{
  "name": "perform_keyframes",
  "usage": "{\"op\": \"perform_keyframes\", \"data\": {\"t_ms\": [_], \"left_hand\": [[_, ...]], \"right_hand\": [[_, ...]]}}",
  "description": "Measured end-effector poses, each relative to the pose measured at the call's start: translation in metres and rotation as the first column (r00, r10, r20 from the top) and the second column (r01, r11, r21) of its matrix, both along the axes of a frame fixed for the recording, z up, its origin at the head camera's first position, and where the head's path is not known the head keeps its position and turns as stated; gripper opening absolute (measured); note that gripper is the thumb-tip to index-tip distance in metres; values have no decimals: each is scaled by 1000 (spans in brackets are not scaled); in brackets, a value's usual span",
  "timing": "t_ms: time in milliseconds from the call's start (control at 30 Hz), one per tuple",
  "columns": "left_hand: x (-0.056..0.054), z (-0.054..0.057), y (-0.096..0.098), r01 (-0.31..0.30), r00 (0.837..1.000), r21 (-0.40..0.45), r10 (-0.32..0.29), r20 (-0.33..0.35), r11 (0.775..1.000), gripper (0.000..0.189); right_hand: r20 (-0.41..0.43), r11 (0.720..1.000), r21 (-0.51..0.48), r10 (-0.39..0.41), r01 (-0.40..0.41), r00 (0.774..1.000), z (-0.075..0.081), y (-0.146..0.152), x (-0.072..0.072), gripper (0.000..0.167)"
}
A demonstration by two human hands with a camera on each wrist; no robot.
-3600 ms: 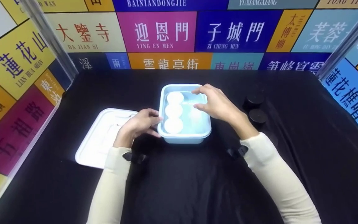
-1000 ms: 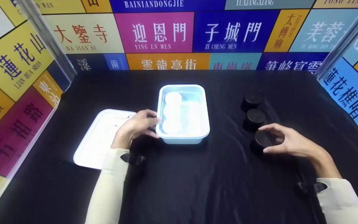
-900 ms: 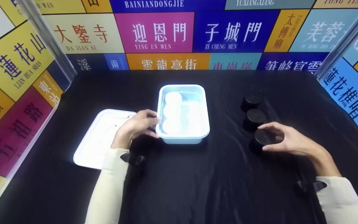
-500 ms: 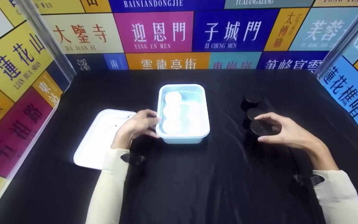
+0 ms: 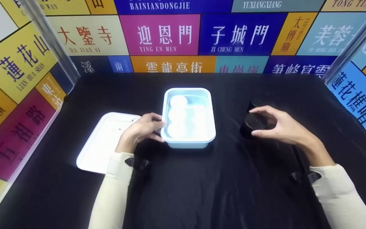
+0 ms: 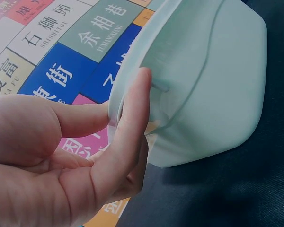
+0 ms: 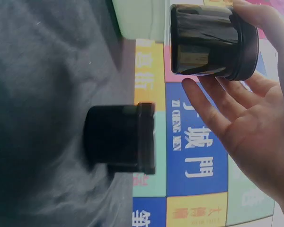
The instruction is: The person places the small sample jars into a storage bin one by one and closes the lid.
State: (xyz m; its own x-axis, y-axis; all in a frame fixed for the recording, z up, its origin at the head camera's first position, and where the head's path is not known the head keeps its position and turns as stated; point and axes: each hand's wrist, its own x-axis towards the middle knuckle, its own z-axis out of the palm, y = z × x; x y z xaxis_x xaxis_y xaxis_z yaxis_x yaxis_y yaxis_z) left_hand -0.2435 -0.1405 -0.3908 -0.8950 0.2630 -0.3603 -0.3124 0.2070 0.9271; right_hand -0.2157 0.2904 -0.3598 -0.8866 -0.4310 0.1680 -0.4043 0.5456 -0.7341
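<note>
My left hand [image 5: 138, 132] pinches the left rim of a pale blue-green plastic container [image 5: 187, 145], with the thumb on one side and fingers on the other in the left wrist view. Several round white things [image 5: 179, 101] lie inside in two columns, washed out by glare. My right hand [image 5: 284, 125] grips a black lidded jar [image 5: 254, 122] between thumb and fingers. In the right wrist view this glossy jar [image 7: 206, 40] is up off the cloth. A second black jar [image 5: 258, 102] stands just behind it; a third is hidden from the head view.
Left of the container lies a white lid [image 5: 95, 149], partly under my left forearm. Black cloth [image 5: 195, 187] covers the table. Printed panels [image 5: 160, 35] with coloured blocks of lettering wall the back and both sides.
My right hand has left the container, gone to the front jar of the row on the right, and carried it up and leftward. The left hand keeps its hold on the rim.
</note>
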Motion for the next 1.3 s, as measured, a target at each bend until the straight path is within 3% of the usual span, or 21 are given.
{"op": "perform_keyframes", "data": {"t_ms": [233,767,1100,1300], "left_hand": [[1,2,0,-2,1000,10,2,0,1000,39],[1,2,2,-6,1000,-24,6,5,1000,39],[1,0,1,-2,1000,-11,2,13,1000,40],[-1,0,1,-7,1000,-12,7,12,1000,39]], "right_hand": [[-55,999,-28,38,-40,998,11,-20,-8,57],[-120,994,96,66,-54,991,31,-77,-23,59],[-60,980,159,132,-122,989,35,-114,-34,67],[-16,947,253,209,-198,978,36,-129,-40,69]]}}
